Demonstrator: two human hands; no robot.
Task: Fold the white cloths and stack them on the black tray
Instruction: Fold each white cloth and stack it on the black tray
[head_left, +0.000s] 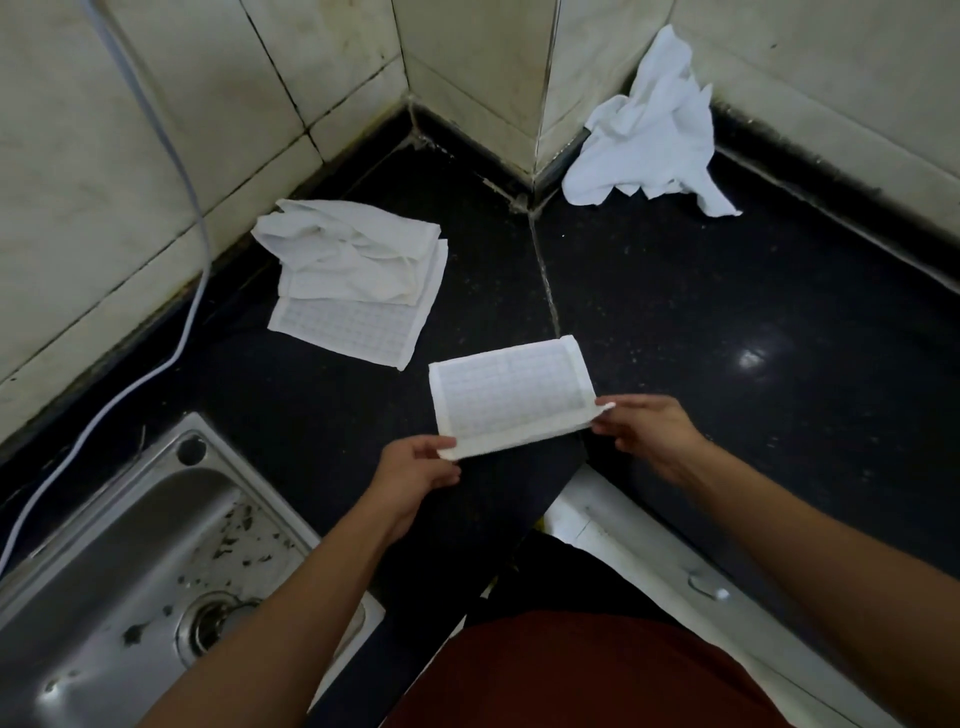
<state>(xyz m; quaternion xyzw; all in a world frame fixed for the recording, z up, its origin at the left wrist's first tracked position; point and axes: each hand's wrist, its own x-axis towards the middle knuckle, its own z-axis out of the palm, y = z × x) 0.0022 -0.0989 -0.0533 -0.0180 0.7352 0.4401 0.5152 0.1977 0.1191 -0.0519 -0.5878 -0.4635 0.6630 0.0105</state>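
- I see the folding step in hand: a white waffle-weave cloth (511, 397), already doubled into a rectangle, is held at the two corners of its near edge, its far part apparently resting on the black desk (727, 322).
- My left hand (415, 475) has its grip pinched narrow on the cloth's near-left corner, thumb on top; my right hand (647, 428) pinches the near-right corner the same way, fingertips closed on the hem.
- Taking the steel sink (130, 571) as my landmark: the held cloth is beyond and to the right of it, over the seam in the desk.
- Straight beyond the sink, by the tiled wall, lies a pile of partly folded cloths (353, 280), loose on top, one flat at the bottom.
- Far to the right of the sink, in the corner against the wall, a crumpled cloth (649, 135) waits unfolded.
- I cannot make out a black tray as separate from the dark desk, so I cannot say where the stack should go.
- My judgement: the next move calls for one more fold, bringing the near edge over to the far edge with corners matched, then pressing it flat before placing it.
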